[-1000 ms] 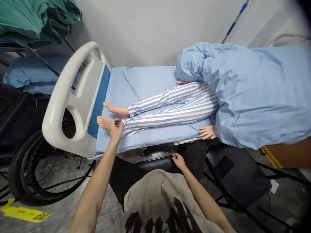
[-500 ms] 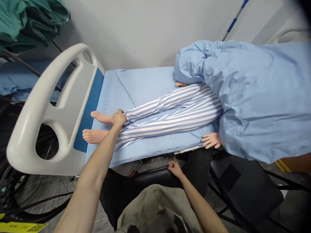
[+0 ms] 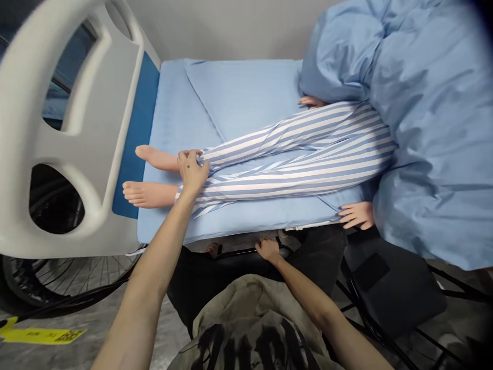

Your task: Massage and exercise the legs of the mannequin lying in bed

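Observation:
A manikin lies on the bed in blue-and-white striped trousers (image 3: 292,180), its bare feet toward the footboard. My left hand (image 3: 194,169) reaches over the nearer leg and is wrapped over the farther ankle (image 3: 165,162) at the trouser cuff, fingers curled on the far side. The nearer foot (image 3: 148,195) lies beside my wrist. Below the mattress edge, my right hand (image 3: 268,250) is closed on the edge of a dark chair (image 3: 239,252) in front of my body; its fingertips are partly hidden.
A white footboard (image 3: 92,154) with a blue panel stands at the left. A bunched blue quilt (image 3: 431,133) covers the manikin's upper body, leaving its hand (image 3: 358,215) out at the mattress edge. A wheel (image 3: 69,277) and a black folding chair (image 3: 396,277) flank me.
My view has moved closer and lower over the bed. My left hand has gone from pinching the trouser cuff to spreading over the ankle. The right hand keeps to the chair edge.

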{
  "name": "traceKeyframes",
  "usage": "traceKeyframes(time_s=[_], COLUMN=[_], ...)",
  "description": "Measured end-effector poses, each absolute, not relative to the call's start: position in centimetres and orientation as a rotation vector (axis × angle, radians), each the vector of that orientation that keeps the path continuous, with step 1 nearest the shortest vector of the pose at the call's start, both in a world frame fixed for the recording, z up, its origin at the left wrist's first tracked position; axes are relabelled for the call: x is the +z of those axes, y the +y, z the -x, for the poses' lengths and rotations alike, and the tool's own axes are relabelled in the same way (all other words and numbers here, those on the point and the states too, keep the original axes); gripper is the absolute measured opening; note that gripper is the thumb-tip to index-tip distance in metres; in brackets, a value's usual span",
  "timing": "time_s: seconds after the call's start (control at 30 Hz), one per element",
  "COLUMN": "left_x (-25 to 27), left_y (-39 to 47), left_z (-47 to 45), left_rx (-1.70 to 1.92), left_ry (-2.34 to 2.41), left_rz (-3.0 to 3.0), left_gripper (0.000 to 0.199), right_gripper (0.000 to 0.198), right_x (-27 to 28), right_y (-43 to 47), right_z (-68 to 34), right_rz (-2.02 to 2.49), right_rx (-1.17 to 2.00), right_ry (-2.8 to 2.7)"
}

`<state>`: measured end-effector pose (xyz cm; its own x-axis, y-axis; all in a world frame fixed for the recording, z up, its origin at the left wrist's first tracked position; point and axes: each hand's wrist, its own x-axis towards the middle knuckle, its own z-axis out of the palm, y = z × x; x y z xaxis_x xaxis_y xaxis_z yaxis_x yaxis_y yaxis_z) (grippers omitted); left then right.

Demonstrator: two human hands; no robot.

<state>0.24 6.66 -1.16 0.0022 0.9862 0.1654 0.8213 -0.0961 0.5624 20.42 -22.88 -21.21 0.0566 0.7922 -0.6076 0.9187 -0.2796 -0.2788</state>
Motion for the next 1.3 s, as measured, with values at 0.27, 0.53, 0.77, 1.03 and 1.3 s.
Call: traceKeyframes(time_s=[0.27,0.53,0.77,1.03,1.3], left_x=[-0.1,-0.4,-2.9,-4.7,-5.9], left_y=[-3.0,-20.3,-24.9,-29.5,-29.5], left_z=[-2.4,-3.3,0.3,0.2,1.3], left_rx=[1.059,0.325,0.287,0.217,0.290], left_ry=[1.668,1.008,1.359,1.229,1.284], left_rz=[-1.948,-1.497,-1.343,-1.477,-1.393], left_gripper=[0.011,0.018,0.007,0.008,0.005], right_gripper=[0.028,0.031,0.029,0.027,0.019], right_x=[-22.3,-21.3,-21.9,-20.8,-20.7], right_y=[-24.2,-23.3,-24.0,-24.0,-24.6], right_z=[-20.3,-19.9,-19.7,-20.5,-21.0], right_rz=[-2.216,-2.182,-2.192,-2.276,-2.337], right_rx=[-1.047,-1.034,-0.914,-1.063,-1.215], right_ry=[1.730,1.643,1.733,1.680,1.694])
